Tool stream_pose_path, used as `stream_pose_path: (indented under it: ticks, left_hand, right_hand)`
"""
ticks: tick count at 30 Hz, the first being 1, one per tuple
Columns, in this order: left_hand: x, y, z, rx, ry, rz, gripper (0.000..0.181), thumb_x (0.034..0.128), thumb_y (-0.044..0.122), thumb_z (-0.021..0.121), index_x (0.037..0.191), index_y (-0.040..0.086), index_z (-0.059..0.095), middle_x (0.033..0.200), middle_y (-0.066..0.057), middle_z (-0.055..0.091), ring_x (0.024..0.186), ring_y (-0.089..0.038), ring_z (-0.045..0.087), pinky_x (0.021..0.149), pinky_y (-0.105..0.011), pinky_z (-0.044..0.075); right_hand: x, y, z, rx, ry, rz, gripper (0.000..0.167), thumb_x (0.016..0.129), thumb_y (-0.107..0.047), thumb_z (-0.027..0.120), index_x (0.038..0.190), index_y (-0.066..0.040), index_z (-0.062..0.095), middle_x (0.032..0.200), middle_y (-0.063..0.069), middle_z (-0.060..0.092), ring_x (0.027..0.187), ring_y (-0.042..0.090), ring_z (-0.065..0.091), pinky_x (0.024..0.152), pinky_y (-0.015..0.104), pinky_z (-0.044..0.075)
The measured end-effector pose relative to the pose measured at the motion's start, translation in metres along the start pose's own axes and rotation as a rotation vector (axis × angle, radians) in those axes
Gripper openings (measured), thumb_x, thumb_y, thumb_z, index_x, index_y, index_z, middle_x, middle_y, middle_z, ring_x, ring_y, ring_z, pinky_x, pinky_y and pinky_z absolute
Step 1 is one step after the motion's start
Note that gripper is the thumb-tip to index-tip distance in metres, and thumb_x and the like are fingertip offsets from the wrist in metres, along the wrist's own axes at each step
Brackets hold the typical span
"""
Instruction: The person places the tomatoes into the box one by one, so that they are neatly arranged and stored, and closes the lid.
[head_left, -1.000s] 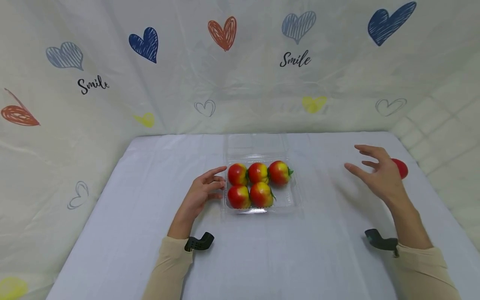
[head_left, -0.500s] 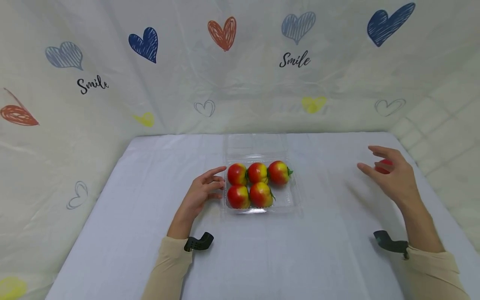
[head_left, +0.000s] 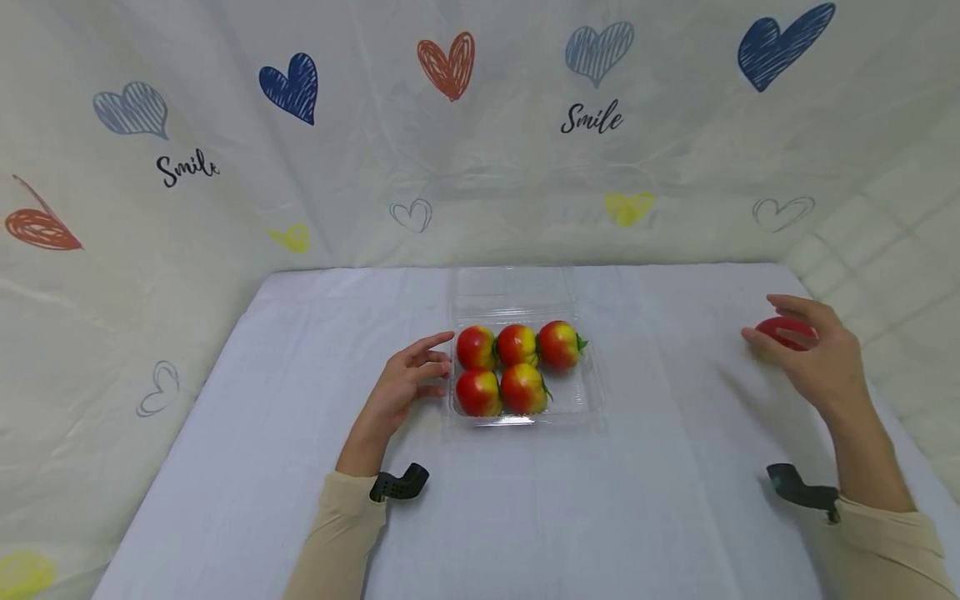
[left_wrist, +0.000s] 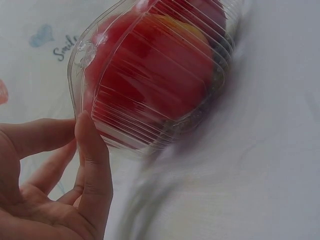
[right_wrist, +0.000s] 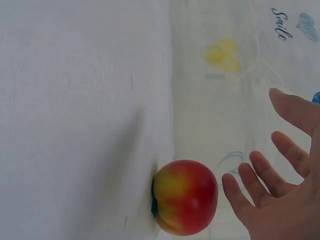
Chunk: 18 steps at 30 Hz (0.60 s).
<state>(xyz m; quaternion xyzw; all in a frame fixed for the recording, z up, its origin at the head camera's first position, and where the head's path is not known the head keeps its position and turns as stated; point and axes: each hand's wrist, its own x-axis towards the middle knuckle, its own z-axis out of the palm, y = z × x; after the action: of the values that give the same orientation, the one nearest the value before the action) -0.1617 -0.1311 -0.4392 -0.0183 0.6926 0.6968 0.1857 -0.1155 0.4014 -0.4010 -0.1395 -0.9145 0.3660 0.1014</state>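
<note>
My left hand (head_left: 401,383) is at the left side of a clear plastic clamshell box (head_left: 574,403); in the left wrist view its fingertips (left_wrist: 90,131) meet at the rim and pinch it. The box holds several red-and-yellow fruits (head_left: 478,392) with green leaves, in two rows. Over at the right of the table, my right hand (head_left: 828,354) is spread above one loose red-and-yellow fruit (head_left: 783,329). In the right wrist view this fruit (right_wrist: 186,198) sits leaves down on the table, apart from the straight, parted fingers of the hand (right_wrist: 290,195).
The box's clear lid (head_left: 513,289) lies folded back towards the rear edge of the table. A white cloth (head_left: 570,517) covers the table. Behind stands a pale curtain (head_left: 517,167) printed with hearts and "Smile".
My right hand has moved to the right, from left of the loose fruit to over it. My left hand, the box and the fruits in it have stayed put.
</note>
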Motion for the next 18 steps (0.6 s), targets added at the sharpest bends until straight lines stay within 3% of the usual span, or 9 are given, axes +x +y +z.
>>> stream_pose_path:
  ticks: [3,7,10,13,18]
  left_hand:
    - [0.000,0.000,0.000,-0.003,0.000,-0.002,0.044,0.1022,0.013,0.063,0.145,0.022,0.061,0.105,0.000,0.065,0.092,-0.019,0.061,0.073,-0.025,0.062]
    - [0.000,0.000,-0.001,-0.002,0.006,-0.004,0.044,0.1023,0.013,0.063,0.145,0.022,0.061,0.105,-0.001,0.065,0.094,-0.019,0.061,0.073,-0.025,0.062]
    - [-0.001,0.000,-0.001,0.007,0.007,-0.003,0.044,0.1024,0.013,0.062,0.146,0.022,0.060,0.105,-0.001,0.066,0.095,-0.020,0.061,0.074,-0.025,0.061]
    - [-0.001,0.000,-0.001,0.010,0.005,-0.003,0.044,0.1023,0.014,0.062,0.146,0.022,0.061,0.106,-0.001,0.066,0.096,-0.020,0.061,0.074,-0.025,0.061]
    - [-0.001,0.000,0.000,0.009,0.003,-0.004,0.044,0.1022,0.014,0.063,0.145,0.023,0.061,0.107,-0.001,0.066,0.095,-0.019,0.062,0.075,-0.025,0.062]
  right_hand:
    - [0.001,0.002,-0.003,0.004,0.003,0.022,0.067,0.097,-0.045,0.069,0.158,-0.035,0.044,0.164,0.014,0.038,0.125,0.024,0.045,0.071,-0.004,0.034]
    - [0.002,0.003,-0.006,-0.011,0.005,0.058,0.068,0.098,-0.049,0.067,0.159,-0.036,0.041,0.168,0.013,0.035,0.134,0.034,0.042,0.082,0.001,0.040]
    - [0.002,0.005,-0.009,-0.021,0.006,0.079,0.069,0.098,-0.050,0.065,0.160,-0.037,0.039,0.170,0.013,0.032,0.143,0.041,0.038,0.102,0.010,0.046]
    - [0.001,0.009,-0.010,-0.033,0.014,0.084,0.068,0.099,-0.049,0.064,0.161,-0.038,0.037,0.171,0.013,0.031,0.148,0.041,0.037,0.117,0.022,0.044]
    - [0.000,0.013,-0.010,-0.048,0.027,0.093,0.070,0.100,-0.048,0.063,0.163,-0.032,0.035,0.170,0.016,0.031,0.151,0.044,0.036,0.124,0.038,0.040]
